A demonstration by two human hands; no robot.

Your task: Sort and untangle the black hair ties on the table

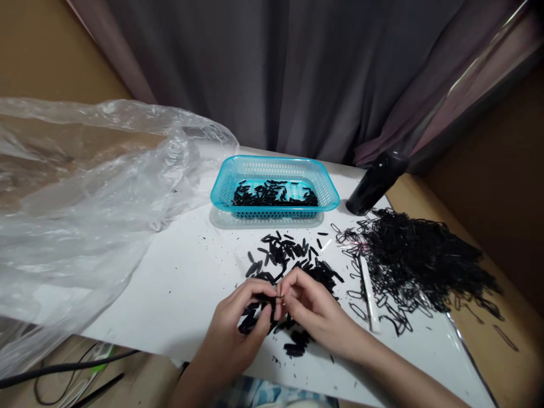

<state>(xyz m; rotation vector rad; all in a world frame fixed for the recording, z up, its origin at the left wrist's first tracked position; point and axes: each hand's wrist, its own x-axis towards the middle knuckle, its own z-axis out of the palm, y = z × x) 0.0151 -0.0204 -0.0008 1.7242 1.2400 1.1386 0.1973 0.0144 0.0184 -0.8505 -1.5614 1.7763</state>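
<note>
With the clock centred on the two hands and twelve pointing away from the person, the left hand (242,320) curls in from the seven o'clock side, its thumb and forefinger closed on a small black piece (267,300). The right hand (312,311) comes in from between four and five, its fingertips bent together and meeting the left hand's at the centre; something thin and dark shows there, too small to name, and I cannot tell whether the right fingers grip it. Loose black pieces (285,249) lie scattered on a white sheet (148,294) from twelve to one o'clock, and partly beneath the hands, with a small clump (297,343) at five. Straight up at twelve stands a blue plastic basket (329,192), more black pieces heaped along its bottom. A black cylinder (376,181) leans between one and two. Towards two to three spreads a tangled pile of thin black loops (429,260), reaching past the sheet onto the bare wooden tabletop (527,334); a white strip (369,292) lies at three, between the right hand and the pile. Crumpled clear plastic (127,187) covers the ten o'clock side. Cables (63,367) run between eight and nine, beyond the sheet's edge.
</note>
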